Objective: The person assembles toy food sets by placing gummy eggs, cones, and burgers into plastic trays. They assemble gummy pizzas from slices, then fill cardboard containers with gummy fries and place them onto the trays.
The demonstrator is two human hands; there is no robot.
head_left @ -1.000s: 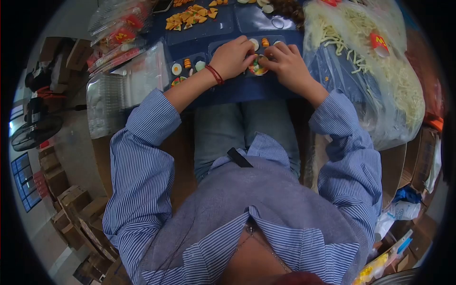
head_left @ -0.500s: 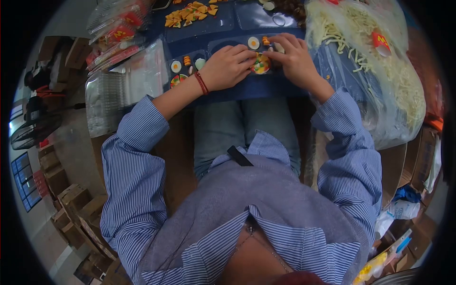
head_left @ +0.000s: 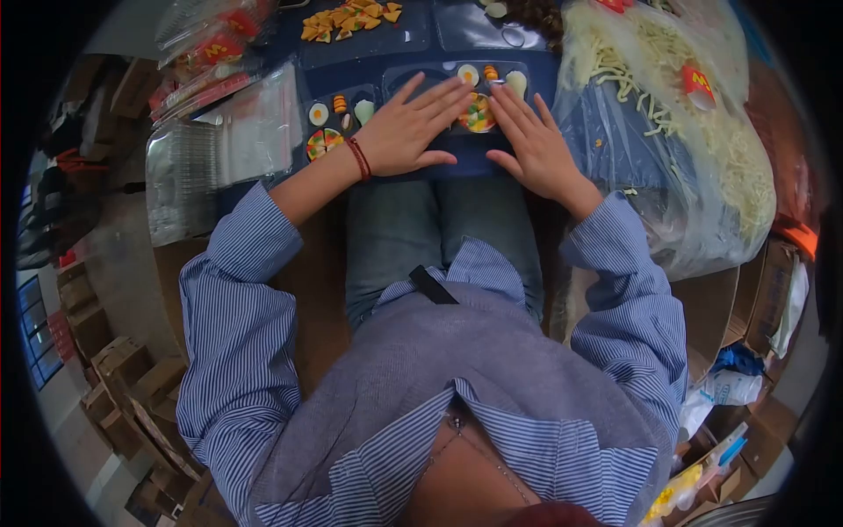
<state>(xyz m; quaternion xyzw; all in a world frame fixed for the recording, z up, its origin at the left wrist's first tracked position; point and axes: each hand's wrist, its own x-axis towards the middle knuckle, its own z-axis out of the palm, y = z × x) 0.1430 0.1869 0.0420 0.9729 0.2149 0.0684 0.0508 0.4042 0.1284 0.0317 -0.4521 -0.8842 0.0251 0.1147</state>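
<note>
My left hand (head_left: pixel 411 130) lies palm down with fingers stretched out, the tips at the left edge of a small round pizza piece (head_left: pixel 477 116). On the pizza's right side is my right hand (head_left: pixel 537 145), also flat with fingers extended; neither hand grips anything. Just beyond the fingertips sit a miniature fried egg (head_left: pixel 467 74), an orange layered piece (head_left: pixel 490 73) and a pale green-white piece (head_left: pixel 516 83). Left of my left hand is a similar group: another pizza piece (head_left: pixel 323 143), a fried egg (head_left: pixel 318 114), an orange layered piece (head_left: pixel 339 104) and a pale green piece (head_left: pixel 363 111).
Small orange triangular pieces (head_left: pixel 351 19) are heaped at the back of the dark blue table. On the right, a clear bag (head_left: pixel 733 167) holds pale sticks, with a red carton (head_left: pixel 698 86) on it. Stacked clear plastic packaging (head_left: pixel 180 184) and flat clear sleeves (head_left: pixel 263 127) lie left.
Both hands have opened from bent fingers over the pizza to flat, extended fingers, and drawn slightly back. The pale green-white piece near my right hand now shows more fully.
</note>
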